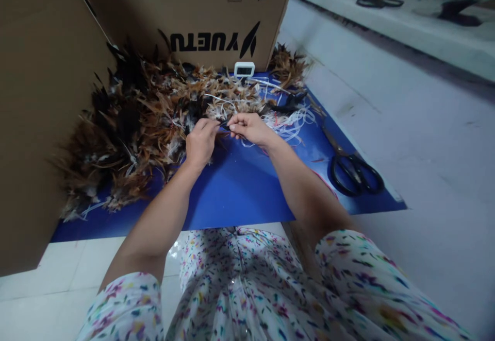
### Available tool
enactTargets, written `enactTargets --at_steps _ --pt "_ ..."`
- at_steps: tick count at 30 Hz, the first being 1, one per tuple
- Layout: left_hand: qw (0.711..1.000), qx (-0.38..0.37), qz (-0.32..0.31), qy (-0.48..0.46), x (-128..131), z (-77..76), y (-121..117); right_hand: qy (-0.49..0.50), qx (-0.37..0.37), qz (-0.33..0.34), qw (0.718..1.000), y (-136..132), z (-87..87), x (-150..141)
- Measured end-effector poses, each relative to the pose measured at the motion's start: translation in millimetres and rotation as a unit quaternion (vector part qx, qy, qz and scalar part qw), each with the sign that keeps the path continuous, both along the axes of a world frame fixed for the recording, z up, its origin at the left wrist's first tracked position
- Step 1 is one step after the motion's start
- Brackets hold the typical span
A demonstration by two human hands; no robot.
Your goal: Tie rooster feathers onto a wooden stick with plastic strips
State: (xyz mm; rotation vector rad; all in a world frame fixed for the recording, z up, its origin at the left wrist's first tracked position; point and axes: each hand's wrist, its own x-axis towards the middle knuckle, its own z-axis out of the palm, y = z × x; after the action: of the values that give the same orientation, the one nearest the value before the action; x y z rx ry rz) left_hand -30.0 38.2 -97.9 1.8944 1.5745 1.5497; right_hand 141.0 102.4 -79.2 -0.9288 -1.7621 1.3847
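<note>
My left hand (201, 142) is closed in a pinch above the blue tabletop, at the edge of the feather heap. Facing it, my right hand (249, 128) also has its fingertips pressed together. Between the two sets of fingertips runs a small, thin dark feather (223, 123); its details are too small to make out. Brown, black and white feathers (154, 104) lie in a large heap behind and left of my hands. Just beyond my right hand is a tangle of white ribbon strips (290, 124) with some red thread.
Black-handled scissors (355, 173) lie at the right on the blue sheet (240, 191). Large cardboard boxes (185, 6) stand behind and at the left. A small white digital clock (244, 69) sits by the back box. More scissors (377, 1) rest on the ledge at upper right.
</note>
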Motion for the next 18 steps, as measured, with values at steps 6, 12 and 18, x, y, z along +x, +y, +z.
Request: enactTargets --at_steps 6,12,18 --pt "1.000 -0.003 -0.003 -0.001 -5.6 -5.0 3.2 0.002 0.005 -0.008 1.000 0.6 1.8 -1.3" --pt "0.999 0.010 0.034 0.008 -10.5 -10.0 8.6 0.005 0.005 -0.044 0.999 -1.7 10.4 -0.2" --pt "0.982 -0.097 0.056 -0.152 -11.4 -15.0 13.1 0.022 -0.029 -0.073 0.997 -1.1 11.3 0.6"
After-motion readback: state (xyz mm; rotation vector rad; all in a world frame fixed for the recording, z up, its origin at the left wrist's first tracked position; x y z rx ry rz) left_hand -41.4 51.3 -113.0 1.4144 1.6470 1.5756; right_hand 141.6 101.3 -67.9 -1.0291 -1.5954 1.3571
